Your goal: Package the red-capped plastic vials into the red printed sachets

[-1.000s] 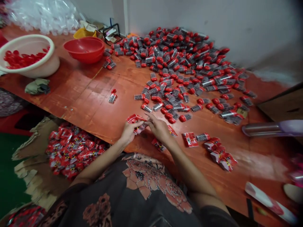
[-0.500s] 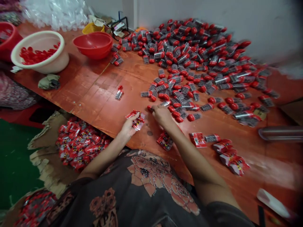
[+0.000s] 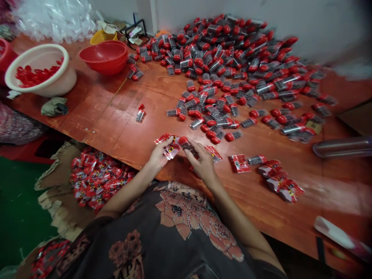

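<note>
My left hand (image 3: pixel 159 154) is closed on red printed plastic wrappers (image 3: pixel 172 149), its thumb pressed over them. Close beside it, my right hand (image 3: pixel 202 159) grips a small clear bottle with a red cap (image 3: pixel 184 142); the cap points toward the wrappers and the dark contents show through the side. Under and behind the right hand lie more red wrappers (image 3: pixel 214 153), partly hidden. A large heap of the same red-capped bottles (image 3: pixel 215 69) spreads over the table beyond my hands, with its loose front edge close to them.
On the wooden table (image 3: pixel 116 128) at the left stand a white basin (image 3: pixel 65 73) of red caps and a red bowl (image 3: pixel 107 58). To the right lie a red packet (image 3: pixel 239 163) and several filled wrappers (image 3: pixel 280 182). Below the edge, a carton holds packed red pieces (image 3: pixel 99 178).
My right hand has come back from the heap's edge toward my left hand with a red-capped bottle in it. My left hand still holds the wrappers. The view has shifted slightly.
</note>
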Tool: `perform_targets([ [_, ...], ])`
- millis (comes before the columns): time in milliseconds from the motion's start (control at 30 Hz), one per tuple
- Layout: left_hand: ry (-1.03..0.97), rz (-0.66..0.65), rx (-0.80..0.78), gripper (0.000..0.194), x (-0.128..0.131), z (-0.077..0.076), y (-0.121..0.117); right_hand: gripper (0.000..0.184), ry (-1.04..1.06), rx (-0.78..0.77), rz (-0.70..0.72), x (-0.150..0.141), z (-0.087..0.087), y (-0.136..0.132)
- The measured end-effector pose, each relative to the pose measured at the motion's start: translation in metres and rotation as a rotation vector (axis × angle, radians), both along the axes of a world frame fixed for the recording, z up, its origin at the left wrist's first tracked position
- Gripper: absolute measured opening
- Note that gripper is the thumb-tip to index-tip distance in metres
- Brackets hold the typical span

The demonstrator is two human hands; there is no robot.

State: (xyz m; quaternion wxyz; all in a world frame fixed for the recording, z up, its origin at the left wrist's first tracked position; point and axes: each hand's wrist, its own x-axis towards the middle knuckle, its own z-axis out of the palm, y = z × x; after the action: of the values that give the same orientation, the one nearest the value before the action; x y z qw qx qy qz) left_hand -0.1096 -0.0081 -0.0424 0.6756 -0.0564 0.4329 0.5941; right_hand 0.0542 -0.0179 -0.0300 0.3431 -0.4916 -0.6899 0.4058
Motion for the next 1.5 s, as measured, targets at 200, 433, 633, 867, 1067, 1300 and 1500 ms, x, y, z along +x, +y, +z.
perform_targets([
  [200,0.129,-0.003,0.093,0.015,0.001,0.008,-0.006,0.046,0.218,-0.343,0.074,0.004,0.002,-0.004],
  [433,0.285,-0.085,0.201,0.041,0.008,0.019,-0.016,0.044,0.147,-0.226,0.150,0.012,-0.004,-0.003],
  [633,0.373,-0.221,0.245,0.051,0.009,0.026,-0.021,0.043,0.134,-0.190,0.106,0.014,0.003,-0.012],
  [867,0.383,-0.062,0.208,0.036,0.008,0.026,-0.016,0.035,0.155,-0.143,0.032,0.012,0.009,-0.026],
  [1067,0.350,-0.077,0.206,0.034,0.013,0.027,-0.018,0.036,0.183,-0.193,0.022,0.012,0.009,-0.027],
  [1300,0.351,-0.098,0.204,0.028,0.014,0.029,-0.024,0.035,0.213,-0.161,-0.076,0.010,0.009,-0.028],
  [1500,0.369,-0.119,0.217,0.033,0.015,0.029,-0.027,0.039,0.288,-0.252,-0.146,0.003,0.000,-0.034],
])
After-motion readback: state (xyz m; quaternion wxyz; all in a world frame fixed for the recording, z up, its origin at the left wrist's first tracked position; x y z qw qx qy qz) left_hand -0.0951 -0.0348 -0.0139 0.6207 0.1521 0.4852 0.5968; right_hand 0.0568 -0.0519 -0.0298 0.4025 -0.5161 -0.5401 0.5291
